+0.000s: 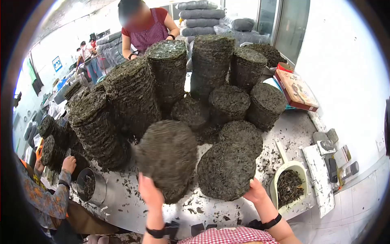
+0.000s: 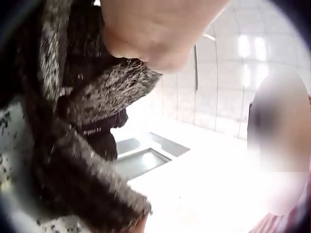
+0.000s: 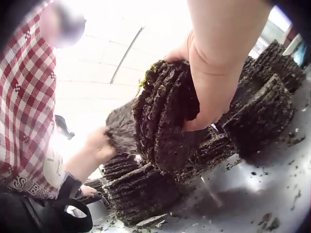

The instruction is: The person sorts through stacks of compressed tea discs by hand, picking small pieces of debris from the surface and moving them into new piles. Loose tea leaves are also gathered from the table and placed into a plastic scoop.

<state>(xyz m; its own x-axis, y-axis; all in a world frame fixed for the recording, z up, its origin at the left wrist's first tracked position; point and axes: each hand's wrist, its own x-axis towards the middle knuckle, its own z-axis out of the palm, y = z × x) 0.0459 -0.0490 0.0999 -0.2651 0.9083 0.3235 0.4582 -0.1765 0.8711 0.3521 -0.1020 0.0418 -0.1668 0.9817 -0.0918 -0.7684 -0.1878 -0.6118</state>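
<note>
My left hand [image 1: 150,193] grips the lower left edge of a round, dark dried-seaweed disc [image 1: 166,152], blurred and tilted up over a short pile on the table. My right hand [image 1: 256,191] holds a small bundle of dried-seaweed discs [image 1: 225,173] by its right edge, thumb on the near face. In the right wrist view the bundle [image 3: 160,116] shows several layers, with the fingers round its rim. Its fingertips are partly hidden. In the left wrist view my palm [image 2: 155,29] is at the top, beside a seaweed edge [image 2: 109,92].
Tall seaweed stacks [image 1: 130,95] stand beyond my hands. A dustpan [image 1: 278,183] with scraps lies at right, near a box [image 1: 296,87]. A metal can [image 1: 97,189] is at left. One person [image 1: 152,32] works opposite, another's hand [image 1: 69,164] at left. Crumbs litter the white table [image 1: 126,205].
</note>
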